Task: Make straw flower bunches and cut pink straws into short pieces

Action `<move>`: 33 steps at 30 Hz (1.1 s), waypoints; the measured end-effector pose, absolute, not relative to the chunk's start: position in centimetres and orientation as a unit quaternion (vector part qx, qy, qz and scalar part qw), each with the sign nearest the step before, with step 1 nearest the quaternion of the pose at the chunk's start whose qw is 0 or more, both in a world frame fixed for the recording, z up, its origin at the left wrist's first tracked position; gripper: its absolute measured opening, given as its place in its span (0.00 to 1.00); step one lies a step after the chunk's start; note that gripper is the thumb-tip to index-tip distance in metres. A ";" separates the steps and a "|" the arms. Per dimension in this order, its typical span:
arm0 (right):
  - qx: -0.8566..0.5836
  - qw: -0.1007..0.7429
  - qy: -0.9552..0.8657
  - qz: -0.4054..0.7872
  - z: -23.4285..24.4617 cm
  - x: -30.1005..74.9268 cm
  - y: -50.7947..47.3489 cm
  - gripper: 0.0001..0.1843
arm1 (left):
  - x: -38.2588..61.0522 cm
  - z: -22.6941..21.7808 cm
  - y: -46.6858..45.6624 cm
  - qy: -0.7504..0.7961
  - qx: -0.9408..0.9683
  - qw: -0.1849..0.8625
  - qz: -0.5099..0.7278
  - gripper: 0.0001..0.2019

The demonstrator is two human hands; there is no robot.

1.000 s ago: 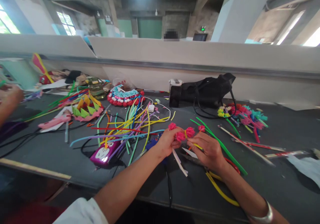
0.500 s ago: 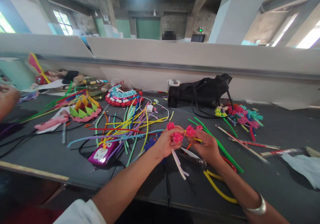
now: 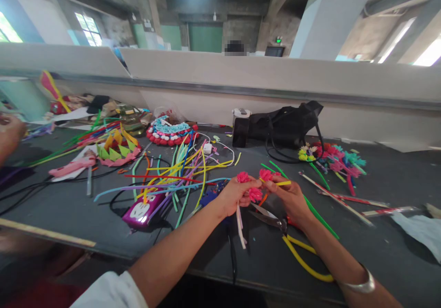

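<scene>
My left hand (image 3: 236, 197) is closed around pink pipe-cleaner flowers (image 3: 255, 194), whose pale stems (image 3: 240, 227) hang below the fist. Close beside it, my right hand (image 3: 291, 202) pinches another pink flower (image 3: 265, 175) with a short yellow pipe cleaner (image 3: 283, 183) at its base. The fingertips of both hands meet at this flower. Beneath the hands lie scissors with yellow handles (image 3: 303, 262), their blades apart. A blue object (image 3: 212, 197) is partly hidden behind my left forearm.
Loose pipe cleaners (image 3: 179, 165) spread left of my hands, some across a purple device (image 3: 144, 212). Finished flowers (image 3: 336, 159) lie at the right, near a black bag (image 3: 285, 126). A phone (image 3: 240, 132) leans there. Another person's hand (image 3: 10, 136) shows at the left edge.
The yellow pipe cleaner now sticks out further right from my right fingers. My left hand has turned slightly, so the pale stems hang more upright. The scissors show more fully.
</scene>
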State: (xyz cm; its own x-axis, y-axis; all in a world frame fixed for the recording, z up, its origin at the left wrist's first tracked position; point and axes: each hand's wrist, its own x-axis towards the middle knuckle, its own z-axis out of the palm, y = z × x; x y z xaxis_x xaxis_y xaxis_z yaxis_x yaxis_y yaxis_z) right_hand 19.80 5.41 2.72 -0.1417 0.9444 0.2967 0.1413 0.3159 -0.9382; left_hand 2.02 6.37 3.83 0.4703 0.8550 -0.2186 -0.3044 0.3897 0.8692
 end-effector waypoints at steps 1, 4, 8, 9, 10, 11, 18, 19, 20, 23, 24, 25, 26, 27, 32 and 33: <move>-0.423 0.505 -0.622 0.423 2.6 19.8 5.5 0.15 | 2.1 3.7 6.2 0.354 0.407 0.756 0.371 0.20; -0.425 0.524 -0.584 0.450 2.4 19.8 5.6 0.14 | 2.4 3.4 5.9 0.366 0.444 0.742 0.344 0.21; -0.437 0.542 -0.546 0.465 2.6 19.9 5.6 0.15 | 2.2 3.8 5.9 0.344 0.493 0.712 0.362 0.20; -0.442 0.541 -0.539 0.470 2.7 20.0 5.6 0.16 | 2.1 4.1 5.9 0.339 0.488 0.710 0.379 0.20; -0.447 0.539 -0.536 0.471 2.8 20.0 5.5 0.16 | 2.0 4.4 6.0 0.337 0.477 0.706 0.400 0.20; -0.452 0.535 -0.536 0.471 2.8 20.0 5.5 0.17 | 1.9 4.7 6.1 0.342 0.466 0.696 0.425 0.21; -0.484 0.506 -0.562 0.440 3.1 19.6 5.4 0.16 | 1.4 4.8 6.7 0.373 0.551 0.563 0.491 0.15; -0.486 0.502 -0.572 0.430 3.1 19.5 5.4 0.16 | 1.4 4.6 6.7 0.373 0.571 0.542 0.491 0.13; -0.487 0.499 -0.581 0.420 3.2 19.5 5.3 0.16 | 1.5 4.3 6.7 0.373 0.587 0.524 0.491 0.12; -0.487 0.488 -0.599 0.408 3.3 19.3 5.2 0.14 | 1.7 3.8 6.7 0.374 0.598 0.512 0.490 0.12; -0.489 0.485 -0.600 0.407 3.4 19.3 5.2 0.14 | 1.8 3.8 6.8 0.373 0.596 0.517 0.488 0.12; -0.491 0.482 -0.601 0.407 3.4 19.3 5.1 0.14 | 1.8 3.8 6.8 0.373 0.596 0.520 0.485 0.12; -0.493 0.479 -0.601 0.407 3.4 19.3 5.1 0.14 | 1.8 3.8 6.8 0.373 0.598 0.520 0.482 0.12; -0.495 0.478 -0.601 0.406 3.4 19.3 5.1 0.14 | 1.8 3.8 6.9 0.374 0.602 0.519 0.478 0.12; -0.494 0.477 -0.596 0.417 3.3 19.4 4.9 0.14 | 1.8 3.6 7.1 0.384 0.617 0.512 0.458 0.12; -0.494 0.476 -0.597 0.416 3.3 19.4 4.9 0.15 | 1.8 3.5 7.1 0.386 0.618 0.510 0.456 0.11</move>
State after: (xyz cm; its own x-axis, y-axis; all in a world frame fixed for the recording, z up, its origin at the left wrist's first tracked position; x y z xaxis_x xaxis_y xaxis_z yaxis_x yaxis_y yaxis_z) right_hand 19.38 4.95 3.30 -0.0589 0.9857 0.1578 0.1936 0.1664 -0.9669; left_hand 1.80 7.14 3.54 0.2852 0.9433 0.1698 0.0118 -0.1806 0.9835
